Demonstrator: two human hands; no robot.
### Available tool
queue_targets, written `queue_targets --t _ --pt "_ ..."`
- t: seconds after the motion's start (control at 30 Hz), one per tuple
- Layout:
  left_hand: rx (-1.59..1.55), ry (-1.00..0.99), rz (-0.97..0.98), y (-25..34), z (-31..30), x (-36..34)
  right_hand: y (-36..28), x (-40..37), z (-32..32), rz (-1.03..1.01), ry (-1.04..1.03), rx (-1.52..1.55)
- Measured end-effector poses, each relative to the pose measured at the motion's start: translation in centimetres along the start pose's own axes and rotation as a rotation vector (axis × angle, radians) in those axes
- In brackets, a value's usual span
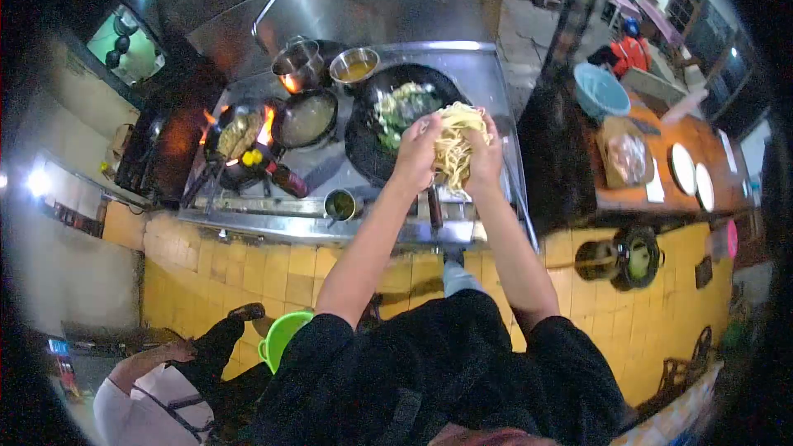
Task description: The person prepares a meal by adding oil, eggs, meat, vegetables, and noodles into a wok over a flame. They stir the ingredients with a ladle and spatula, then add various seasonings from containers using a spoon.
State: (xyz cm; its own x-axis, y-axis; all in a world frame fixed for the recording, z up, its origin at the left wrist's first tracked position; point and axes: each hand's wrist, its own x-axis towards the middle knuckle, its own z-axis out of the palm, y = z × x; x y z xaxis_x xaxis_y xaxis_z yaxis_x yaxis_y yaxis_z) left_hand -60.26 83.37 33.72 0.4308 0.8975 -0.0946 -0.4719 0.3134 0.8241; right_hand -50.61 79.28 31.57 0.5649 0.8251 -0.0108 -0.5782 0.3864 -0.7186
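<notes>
Noodles held in both hands at the near right edge of the wok, centre frame, not in it yet.
Left hand and right hand each grasp a side of the clump, fingers curled into the strands, with the bundle pressed between the palms. My read on progress: the greens are already in the wok, while the noodles are clear of the pan, so none have been added. The clump's long axis runs roughly top to bottom of the frame. It has no real pointing end, and loose strands trail at the lower end toward the stove's front edge. Upper left, a pan sits over open flame. A cup stands on the front ledge.
</notes>
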Motion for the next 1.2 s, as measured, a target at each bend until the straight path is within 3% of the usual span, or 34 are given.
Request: queue_targets --t 0.07,0.13,0.23,0.27,0.33,0.4,0.47,0.53,0.57,0.6,0.67,0.7,0.8,0.87,0.93,0.97,1.07,1.1,1.13,1.2 --pt "-0.041 -0.052 0.018 1.2 -1.3 3.7 1.7 4.3 0.4 0.037 -0.025 0.047" --pt "-0.083 -0.088 -0.038 2.8 -1.5 6.6 3.2 8.9 0.9 -0.052 -0.057 -0.076" --pt "0.037 -0.098 0.052 4.4 -2.9 10.2 4.6 12.9 2.6 0.007 -0.068 -0.159" --pt "0.053 0.011 0.036 5.0 -3.6 11.3 5.4 14.0 2.9 0.002 -0.041 -0.251" --pt "0.096 0.092 0.104 5.9 -5.2 13.5 7.8 16.8 2.7 -0.145 -0.155 -0.409" --pt "0.144 0.048 0.155 6.4 -6.7 14.9 9.3 18.2 3.0 -0.305 -0.235 -0.479" --pt "0.293 0.104 0.126 5.8 -8.8 17.0 12.8 20.7 1.0 -0.497 -0.476 -0.72" --pt "0.521 0.209 0.097 3.9 -10.9 18.8 14.4 21.2 0.5 -0.292 -0.511 -1.535" --pt "0.78 0.232 0.071 2.2 -13.3 20.4 13.8 21.6 0.4 -0.289 -0.665 -1.837" --pt "0.926 0.298 0.013 1.4 -13.8 20.7 13.7 21.9 -0.1 -0.287 -0.651 -1.841" --pt "0.712 0.342 -0.121 -0.4 -16.0 21.7 13.9 22.7 -1.0 -0.19 -0.505 -1.487" --pt "0.701 0.335 -0.125 -1.1 -16.8 21.9 13.0 21.7 -0.4 -0.251 -0.354 -1.387" --pt "0.43 0.383 -0.107 -1.1 -18.1 22.2 12.6 22.0 -0.6 -0.33 -0.511 -1.509" --pt "0.264 0.223 -0.123 0.2 -17.7 22.2 14.0 22.7 -1.1 -0.388 -0.592 -1.499" --pt "0.227 0.201 -0.144 1.8 -15.3 21.2 14.6 22.0 0.0 0.044 -0.45 -1.183" --pt "0.188 0.15 -0.164 2.5 -14.3 20.8 10.8 19.9 3.4 0.629 -0.306 -0.64" --pt "0.214 0.014 -0.179 3.4 -13.7 20.7 10.4 19.0 5.2 0.492 -0.39 -0.654" --pt "0.506 -0.008 -0.061 3.7 -13.3 20.4 11.8 20.0 5.1 0.286 -0.459 -0.648" --pt "0.797 -0.031 0.059 4.1 -13.1 20.0 12.7 20.8 4.4 0.291 -0.361 -0.566" --pt "0.75 -0.05 0.032 4.7 -13.2 20.1 12.0 21.4 5.3 0.322 -0.433 -0.576"
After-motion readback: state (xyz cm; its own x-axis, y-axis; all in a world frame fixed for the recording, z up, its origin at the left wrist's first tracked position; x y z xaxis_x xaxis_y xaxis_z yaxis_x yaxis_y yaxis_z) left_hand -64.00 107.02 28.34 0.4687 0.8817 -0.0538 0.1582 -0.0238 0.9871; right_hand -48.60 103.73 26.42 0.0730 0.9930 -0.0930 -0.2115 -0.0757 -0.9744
